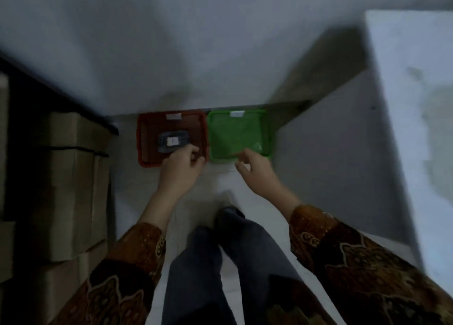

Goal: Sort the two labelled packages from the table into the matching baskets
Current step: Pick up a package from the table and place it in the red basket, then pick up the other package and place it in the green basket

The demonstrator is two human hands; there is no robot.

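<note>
Two baskets stand side by side on the floor against the wall, each with a white label on its far rim. The red basket (144,138) holds a grey package (172,141) with a white label, lying flat. My left hand (181,165) is at the package's near right corner, thumb on it and fingers curled. The green basket (235,133) is to the right. My right hand (255,168) hovers over its near rim with fingers apart and nothing in them. A faint glossy shape (257,145) lies in its near right corner, too blurred to identify.
Stacked cardboard boxes (68,182) stand at the left beside a dark table edge (61,92). A pale slab (411,99) fills the right, with a brown board (318,75) leaning behind the green basket. My legs and a shoe (230,214) are on the white floor below.
</note>
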